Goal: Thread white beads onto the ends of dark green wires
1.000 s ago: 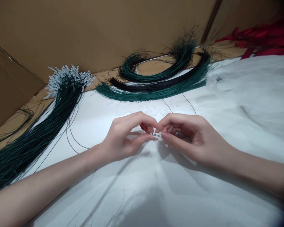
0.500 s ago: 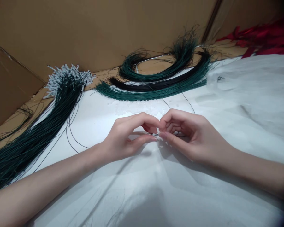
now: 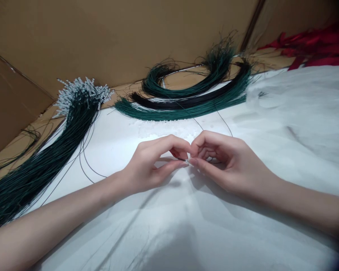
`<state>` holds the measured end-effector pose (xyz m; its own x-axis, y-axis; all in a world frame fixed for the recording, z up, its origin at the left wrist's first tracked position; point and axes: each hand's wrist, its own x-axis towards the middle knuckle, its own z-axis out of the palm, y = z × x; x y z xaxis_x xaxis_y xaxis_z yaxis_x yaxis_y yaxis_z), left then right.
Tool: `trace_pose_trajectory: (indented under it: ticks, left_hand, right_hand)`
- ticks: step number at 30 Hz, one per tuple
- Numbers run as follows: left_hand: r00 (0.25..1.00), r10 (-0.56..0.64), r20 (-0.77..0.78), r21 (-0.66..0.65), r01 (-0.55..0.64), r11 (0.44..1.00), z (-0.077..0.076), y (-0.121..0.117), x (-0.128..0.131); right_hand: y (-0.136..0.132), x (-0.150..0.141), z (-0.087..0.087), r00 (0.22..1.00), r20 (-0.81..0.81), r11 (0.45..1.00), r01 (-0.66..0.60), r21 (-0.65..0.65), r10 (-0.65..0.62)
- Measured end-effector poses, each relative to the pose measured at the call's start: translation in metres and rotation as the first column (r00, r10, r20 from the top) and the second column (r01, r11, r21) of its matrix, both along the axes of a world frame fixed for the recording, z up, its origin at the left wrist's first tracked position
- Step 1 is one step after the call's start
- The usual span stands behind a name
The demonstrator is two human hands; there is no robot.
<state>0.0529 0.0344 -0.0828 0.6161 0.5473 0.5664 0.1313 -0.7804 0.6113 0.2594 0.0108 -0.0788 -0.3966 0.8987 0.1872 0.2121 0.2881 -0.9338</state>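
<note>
My left hand (image 3: 154, 160) is closed in a pinch over the white sheet (image 3: 147, 214), with a bit of thin dark cord at its fingertips. Opposite it, my right hand (image 3: 231, 160) also pinches, its fingertips touching those of the left. At the meeting point sits a tiny white bead (image 3: 187, 161), mostly covered by fingers. Part of a dark cord (image 3: 214, 162) shows inside the curl of my right hand. Small white beads (image 3: 164, 128) lie scattered just beyond both hands.
A thick bundle of dark green cords (image 3: 59, 150) with beaded white ends (image 3: 79, 92) lies at the left. Curved bundles of green cord (image 3: 183, 113) and black cord (image 3: 186, 102) lie behind the beads. Red ribbon (image 3: 313, 47) is at back right, against cardboard walls (image 3: 115, 37).
The fingertips have drawn slightly closer around the bead, so less bead and cord shows between them. Otherwise both hands hold almost the same place.
</note>
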Motion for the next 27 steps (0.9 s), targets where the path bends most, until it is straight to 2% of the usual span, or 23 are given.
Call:
trace_pose_trajectory:
  ticks: [9,17,27]
  left_hand:
    - [0.998,0.054,-0.035,-0.115,-0.058,0.992,0.0037,-0.0023,-0.0034]
    - [1.000,0.011,0.013,-0.240,-0.007,0.971,0.0023,-0.0034,-0.0045]
    - [0.999,0.028,0.032,-0.262,-0.019,0.965,0.0018,-0.0037,-0.0042]
  right_hand:
    - [-0.0011,-0.0002,0.0020,1.000,0.018,1.000,0.020,-0.005,-0.019]
    - [-0.0006,-0.0011,-0.0002,0.997,0.081,0.999,0.011,0.050,-0.015]
    - [-0.0009,-0.0012,-0.0020,0.997,0.069,0.998,-0.023,0.054,0.020]
